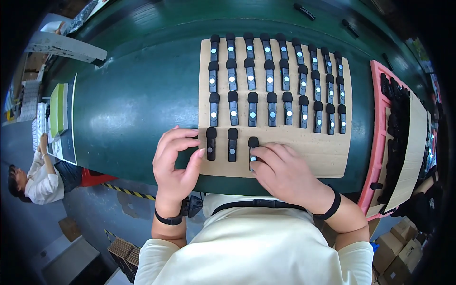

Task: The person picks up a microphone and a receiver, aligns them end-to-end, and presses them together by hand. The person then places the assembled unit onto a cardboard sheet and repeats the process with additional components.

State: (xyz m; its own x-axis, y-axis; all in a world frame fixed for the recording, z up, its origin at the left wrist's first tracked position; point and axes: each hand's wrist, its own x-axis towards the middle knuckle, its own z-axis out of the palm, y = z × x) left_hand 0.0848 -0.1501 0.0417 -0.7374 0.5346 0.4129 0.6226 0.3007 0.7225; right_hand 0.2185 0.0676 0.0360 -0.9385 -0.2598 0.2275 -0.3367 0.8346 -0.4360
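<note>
Rows of small black clip-on microphones with foam tops lie on a brown cardboard sheet (304, 142). Most show a bright round dot, while two in the front row, the left microphone (211, 144) and its neighbour (232, 145), look dimmer. My right hand (285, 168) has its fingers closed around another front-row microphone (253, 142), and its lower part is partly covered by them. Over the sheet's left edge, my left hand (175, 159) is curved with thumb and fingers apart, close to the leftmost front microphone. I see nothing clearly held in it.
The sheet lies on a dark green table (133, 109). At right stands a pink foam-edged tray (375, 142) full of black pieces, partly covered by cardboard (406, 152). Two loose microphones, one of them here (304, 11), lie at the far side. Another person (45, 183) sits at left.
</note>
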